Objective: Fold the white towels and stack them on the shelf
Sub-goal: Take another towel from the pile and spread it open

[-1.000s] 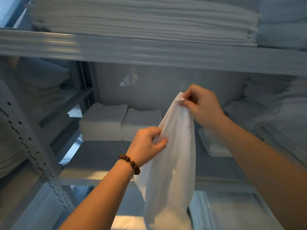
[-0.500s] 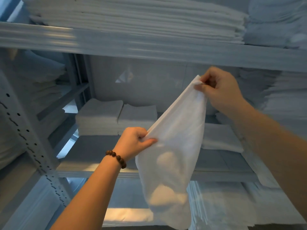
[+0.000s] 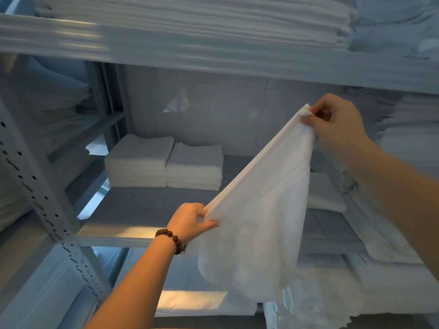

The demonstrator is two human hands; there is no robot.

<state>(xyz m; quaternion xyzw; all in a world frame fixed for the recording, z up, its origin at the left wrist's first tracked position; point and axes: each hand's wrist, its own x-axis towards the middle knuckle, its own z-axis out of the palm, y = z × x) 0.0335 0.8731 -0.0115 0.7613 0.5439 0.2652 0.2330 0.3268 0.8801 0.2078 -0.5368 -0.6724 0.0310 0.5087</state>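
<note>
The middle shelf (image 3: pixel 147 207) of a grey metal rack carries two neat stacks of folded towels (image 3: pixel 140 162). They stand side by side near its back and touch each other. A lower folded pile (image 3: pixel 325 193) lies further right, partly hidden behind the cloth in the air. The upper shelf (image 3: pixel 213 60) bears a broad stack of flat linen (image 3: pixel 190 17). More heaps (image 3: pixel 413 138) crowd the right end, too blurred to tell apart.

The white towel (image 3: pixel 256 222) hangs in front of the middle shelf and lies on no surface. The left hand (image 3: pixel 190 222), with a bead bracelet (image 3: pixel 171 238) at the wrist, has its grip clamped on the low end of the top edge, thumb over the cloth. The right hand (image 3: pixel 337 124) has its grip pinched on the high corner. Between them the edge runs straight and taut, sloping up to the right, and the rest sags below.

A second ago the hands were close together and the towel was bunched. Half a second ago they were already parting. Now they are wider apart, the right hand further out and the left a little lower.

A perforated post (image 3: pixel 35 181) stands at the left and a pale wall (image 3: pixel 237 110) closes the back. More white cloth (image 3: pixel 332 293) lies on the level below. The light is dim and bluish.
</note>
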